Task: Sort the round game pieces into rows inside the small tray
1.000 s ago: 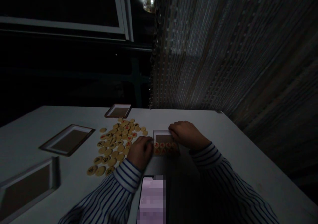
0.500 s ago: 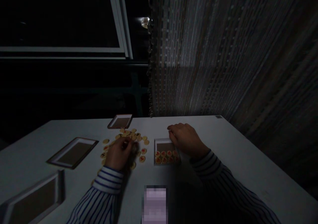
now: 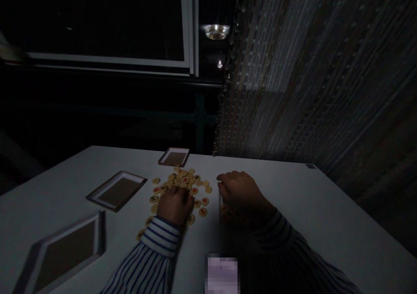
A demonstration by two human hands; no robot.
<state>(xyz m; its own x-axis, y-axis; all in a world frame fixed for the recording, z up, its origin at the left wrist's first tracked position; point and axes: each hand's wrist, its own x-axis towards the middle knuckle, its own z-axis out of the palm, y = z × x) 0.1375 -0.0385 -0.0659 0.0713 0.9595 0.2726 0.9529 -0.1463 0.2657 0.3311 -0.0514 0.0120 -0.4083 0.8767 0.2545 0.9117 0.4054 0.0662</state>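
My left hand (image 3: pixel 175 206) is down on a scattered pile of round wooden xiangqi pieces (image 3: pixel 185 180), marked in red or dark characters. Its fingers are curled and their tips are hidden behind the hand, so what they pinch does not show. Over a small shallow tray (image 3: pixel 220 199) hangs my right hand (image 3: pixel 245 194), bent with thumb and fingers close together. Anything in its grip is hidden. Beneath that hand, in shadow, part of a row of red-marked pieces (image 3: pixel 224 210) shows in the tray, most of which the hand covers.
Three more shallow trays stand on the white table (image 3: pixel 286 229): one at the back (image 3: pixel 176 156), one at mid left (image 3: pixel 117 192) and one near left (image 3: pixel 67 257). A pixelated lilac patch (image 3: pixel 223 274) is at the front. A bead curtain (image 3: pixel 276 111) hangs behind.
The view has swung left, shifting everything rightward in the picture. My right hand has come further over its tray, hiding more of it. My left hand has lowered among the pieces.
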